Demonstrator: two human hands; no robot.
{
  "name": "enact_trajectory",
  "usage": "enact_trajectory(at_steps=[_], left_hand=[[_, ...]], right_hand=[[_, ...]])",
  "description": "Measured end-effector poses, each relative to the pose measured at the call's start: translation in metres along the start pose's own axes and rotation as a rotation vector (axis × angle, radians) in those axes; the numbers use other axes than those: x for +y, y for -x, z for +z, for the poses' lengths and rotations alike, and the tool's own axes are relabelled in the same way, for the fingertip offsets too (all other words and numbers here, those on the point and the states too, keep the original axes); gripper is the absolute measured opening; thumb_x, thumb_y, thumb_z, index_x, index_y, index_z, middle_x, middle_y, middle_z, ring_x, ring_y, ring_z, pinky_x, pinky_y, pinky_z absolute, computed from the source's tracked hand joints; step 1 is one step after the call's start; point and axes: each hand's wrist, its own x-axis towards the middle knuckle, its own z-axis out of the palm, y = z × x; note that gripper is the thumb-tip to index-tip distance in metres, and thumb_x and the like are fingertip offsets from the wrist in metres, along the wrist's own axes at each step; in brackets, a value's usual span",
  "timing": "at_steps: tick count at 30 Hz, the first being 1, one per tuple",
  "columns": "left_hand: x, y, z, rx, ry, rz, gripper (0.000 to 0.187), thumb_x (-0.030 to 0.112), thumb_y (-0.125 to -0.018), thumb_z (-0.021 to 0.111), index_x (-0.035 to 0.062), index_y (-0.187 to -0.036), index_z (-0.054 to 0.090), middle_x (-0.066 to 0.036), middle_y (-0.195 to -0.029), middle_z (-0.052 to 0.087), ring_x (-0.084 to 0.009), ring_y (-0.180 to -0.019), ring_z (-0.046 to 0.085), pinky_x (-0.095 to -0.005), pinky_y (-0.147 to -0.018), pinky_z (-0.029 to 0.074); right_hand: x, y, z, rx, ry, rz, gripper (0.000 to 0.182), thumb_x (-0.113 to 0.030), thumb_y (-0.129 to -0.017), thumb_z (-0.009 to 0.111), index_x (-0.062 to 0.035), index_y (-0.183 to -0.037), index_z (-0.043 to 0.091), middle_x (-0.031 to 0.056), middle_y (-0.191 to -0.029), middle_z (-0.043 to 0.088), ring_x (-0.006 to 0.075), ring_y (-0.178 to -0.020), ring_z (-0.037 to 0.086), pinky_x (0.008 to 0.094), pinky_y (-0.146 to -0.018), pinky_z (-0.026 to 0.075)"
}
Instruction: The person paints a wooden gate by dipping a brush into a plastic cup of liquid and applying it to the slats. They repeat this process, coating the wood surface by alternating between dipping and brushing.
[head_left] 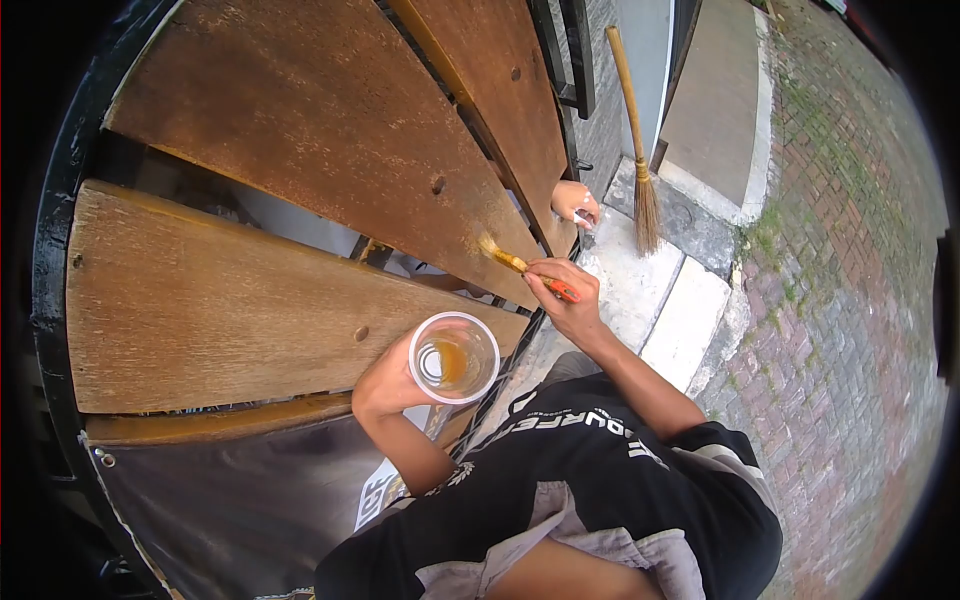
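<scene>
My left hand [392, 378] is wrapped round a clear plastic cup [455, 358] with a little amber liquid at its bottom. The cup is held over the near end of a pale wooden slat [220, 300]. In my right hand [572, 305] is a paintbrush [508, 261] with an orange-red handle. Its bristles, stained yellow-brown, touch the darker, brown-coated slat [310, 130] near its narrow end. A narrow gap separates the two slats.
Another person's hand [575, 203], with white smudges, rests at the edge of a further slat [500, 80]. A straw broom [640, 150] stands on the concrete step [690, 310]. Black metal framing [55, 260] surrounds the slats; a dark banner [240, 500] hangs below. Brick paving [840, 330] lies right.
</scene>
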Motion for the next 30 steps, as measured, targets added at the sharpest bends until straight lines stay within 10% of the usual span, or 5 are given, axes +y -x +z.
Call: enact_trajectory(at_steps=[11, 17, 30], left_hand=[[0.004, -0.003, 0.004, 0.057, 0.068, -0.012, 0.086, 0.005, -0.056, 0.091, 0.0022, -0.132, 0.050, -0.007, -0.124, 0.057, -0.0161, -0.117, 0.052, -0.0314, -0.101, 0.041], [0.006, -0.004, 0.005, 0.069, 0.046, -0.006, 0.086, 0.004, -0.057, 0.090, 0.0024, -0.132, 0.050, -0.007, -0.123, 0.057, -0.0158, -0.116, 0.053, -0.0312, -0.100, 0.041], [0.010, -0.006, 0.005, 0.058, 0.097, -0.026, 0.087, 0.002, -0.057, 0.090, 0.0023, -0.133, 0.048, -0.007, -0.123, 0.056, -0.0155, -0.117, 0.052, -0.0312, -0.101, 0.041]], right_hand=[[-0.005, 0.011, -0.010, -0.108, 0.048, 0.103, 0.008, 0.001, -0.082, 0.072, 0.0013, -0.088, 0.067, 0.0125, -0.086, 0.071, 0.0220, -0.075, 0.069, 0.0289, -0.066, 0.054], [-0.043, -0.025, -0.006, 0.186, -0.005, -0.139, 0.010, 0.000, -0.081, 0.073, 0.0020, -0.088, 0.067, 0.0133, -0.088, 0.071, 0.0239, -0.075, 0.069, 0.0309, -0.065, 0.054], [-0.001, -0.001, 0.000, -0.107, -0.019, 0.037, 0.008, -0.005, -0.084, 0.072, 0.0009, -0.088, 0.069, 0.0133, -0.084, 0.070, 0.0246, -0.069, 0.069, 0.0310, -0.062, 0.054]])
